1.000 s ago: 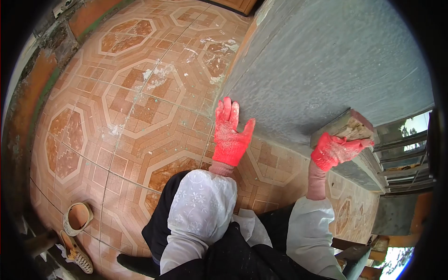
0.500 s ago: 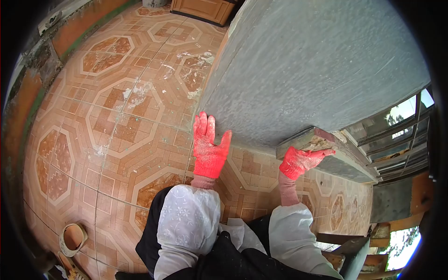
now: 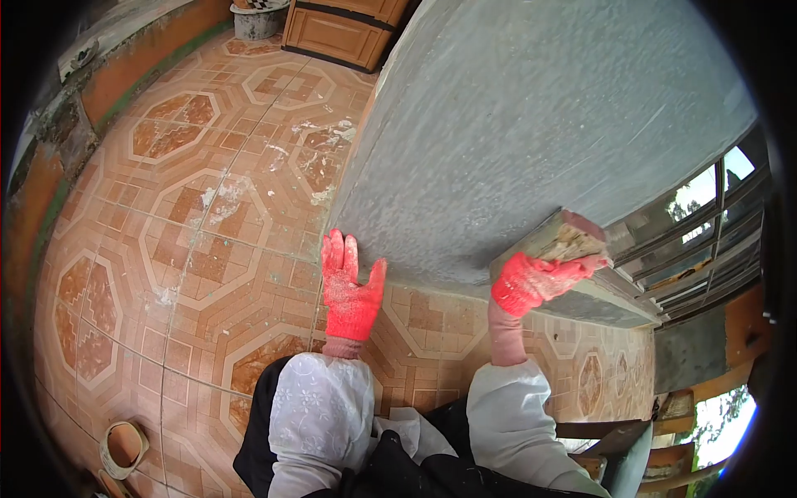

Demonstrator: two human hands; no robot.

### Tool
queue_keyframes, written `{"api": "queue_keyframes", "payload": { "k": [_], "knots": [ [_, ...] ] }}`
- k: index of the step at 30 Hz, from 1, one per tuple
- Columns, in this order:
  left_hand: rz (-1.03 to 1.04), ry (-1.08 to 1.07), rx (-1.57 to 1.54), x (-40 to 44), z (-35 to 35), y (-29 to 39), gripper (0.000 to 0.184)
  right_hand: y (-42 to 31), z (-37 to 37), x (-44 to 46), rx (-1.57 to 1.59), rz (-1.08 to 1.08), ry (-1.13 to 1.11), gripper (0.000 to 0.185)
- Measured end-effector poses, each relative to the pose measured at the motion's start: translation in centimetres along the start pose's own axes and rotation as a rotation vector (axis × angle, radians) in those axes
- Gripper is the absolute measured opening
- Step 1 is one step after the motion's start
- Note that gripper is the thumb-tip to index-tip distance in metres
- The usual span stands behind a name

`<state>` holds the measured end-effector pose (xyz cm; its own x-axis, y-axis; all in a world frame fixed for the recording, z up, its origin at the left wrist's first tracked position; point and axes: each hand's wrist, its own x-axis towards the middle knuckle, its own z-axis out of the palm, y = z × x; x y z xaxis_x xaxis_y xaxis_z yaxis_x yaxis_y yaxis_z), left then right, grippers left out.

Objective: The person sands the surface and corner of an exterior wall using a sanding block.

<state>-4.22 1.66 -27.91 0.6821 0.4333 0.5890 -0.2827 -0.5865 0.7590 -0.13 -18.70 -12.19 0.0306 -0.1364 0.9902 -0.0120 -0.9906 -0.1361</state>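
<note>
A broad grey wall (image 3: 531, 124) with a rough, smeared finish fills the upper right. My right hand (image 3: 544, 282), in a dusty red glove, grips a wooden block (image 3: 573, 236) with a worn, pale end. The block lies against the lower part of the wall; the glove hides some of it. My left hand (image 3: 350, 286), also in a red glove dusted with pale powder, is by the wall's lower left edge. Its fingers are stretched out with the thumb apart, and it holds nothing. Whether its fingertips press on the wall, I cannot tell.
Patterned brown floor tiles (image 3: 199, 241) carry white splashes and small debris. A wooden cabinet (image 3: 336, 37) and a grey bucket (image 3: 257, 22) stand at the top. Slatted window panes (image 3: 697, 224) are at right. A round, open-topped object (image 3: 124, 448) sits lower left.
My right hand and the wooden block have moved upward along the grey wall. My left hand keeps its place by the wall's edge while the view shifts slightly.
</note>
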Motion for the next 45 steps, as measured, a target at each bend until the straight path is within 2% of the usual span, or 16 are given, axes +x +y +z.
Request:
{"api": "queue_keyframes", "payload": {
  "k": [3, 5, 11, 17, 20, 23, 26, 29, 33, 35, 37, 39, 41, 42, 44, 45],
  "knots": [
    [-0.004, 0.002, -0.010, 0.0, -0.1, 0.0, 0.070, 0.9, -1.5, -4.4, 0.117, 0.134, -0.263, 0.069],
    [0.014, 0.013, -0.021, 0.2, -0.1, -0.2, 0.069, 0.4, -1.5, -0.9, 0.115, -0.030, -0.196, 0.066],
    [-0.011, -0.047, -0.001, -0.3, -0.3, -0.1, 0.067, 1.9, 1.1, 15.1, 0.043, -0.066, 0.003, 0.064],
    [-0.039, -0.017, -0.027, 0.1, -0.1, -0.1, 0.069, 0.6, -0.6, -0.2, -0.031, 0.183, -0.107, 0.068],
    [-0.038, -0.042, -0.043, -0.1, -0.3, -0.7, 0.069, 2.0, -2.3, -5.8, 0.620, 0.553, -0.276, 0.078],
    [0.000, -0.006, -0.072, -0.2, 0.3, -0.5, 0.069, 2.0, -2.5, 0.0, 0.074, 0.093, -0.247, 0.091],
    [-0.019, -0.022, -0.017, -0.1, -0.1, -0.1, 0.069, 1.7, -0.5, 9.5, -0.074, -0.155, 0.061, 0.073],
    [-0.024, -0.061, 0.004, 0.0, -0.5, 0.0, 0.068, 1.9, 0.2, 13.8, -0.021, -0.110, 0.081, 0.067],
    [0.001, -0.017, 0.005, -0.2, 0.2, -0.6, 0.070, 0.6, -1.0, 4.6, -0.043, -0.009, -0.008, 0.061],
    [0.027, 0.005, 0.017, -0.2, 0.3, -0.7, 0.071, 3.6, -1.4, -3.9, 0.249, 0.186, -0.287, 0.081],
    [0.000, -0.026, -0.015, -0.1, -0.1, -0.5, 0.072, 3.8, -2.0, -4.8, 0.192, 0.173, -0.349, 0.086],
    [0.002, -0.040, -0.004, -0.1, -0.4, -0.4, 0.070, 2.0, -3.0, -1.2, 0.095, 0.126, -0.374, 0.087],
    [0.002, -0.045, 0.003, 0.0, -0.2, -0.3, 0.068, 0.7, -1.7, 6.6, -0.036, 0.025, -0.091, 0.077],
    [0.011, -0.028, 0.002, 0.1, -0.1, -0.4, 0.069, 3.2, -0.6, 9.4, 0.484, 0.152, -0.107, 0.070],
    [0.018, -0.013, 0.000, -0.2, 0.0, -0.5, 0.070, 5.5, 0.7, 15.6, 0.796, 0.207, -0.091, 0.061],
    [0.025, -0.006, 0.001, -0.3, 0.1, -0.7, 0.070, 5.0, 0.6, 16.8, 0.696, 0.166, -0.074, 0.059]
  ]
}}
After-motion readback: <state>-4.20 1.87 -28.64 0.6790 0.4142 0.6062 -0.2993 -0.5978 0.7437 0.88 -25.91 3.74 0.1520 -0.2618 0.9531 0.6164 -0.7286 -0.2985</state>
